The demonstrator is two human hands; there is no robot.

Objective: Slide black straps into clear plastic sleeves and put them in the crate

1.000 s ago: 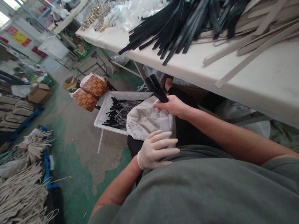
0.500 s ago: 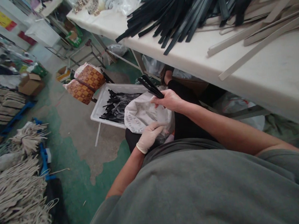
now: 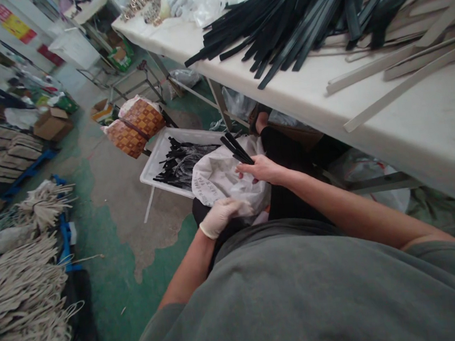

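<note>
A seated worker's bare right hand (image 3: pixel 262 169) is clasping a bundle of flat black strips (image 3: pixel 237 148) over a crumpled white printed bag (image 3: pixel 218 177) on the lap, while the white-gloved left hand (image 3: pixel 217 217) is pinching the bag's edge. The fanned-out strips look liable to slip floorward.

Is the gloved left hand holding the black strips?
No, the bare right hand grips the black strips; the gloved left hand holds the white bag.
</note>
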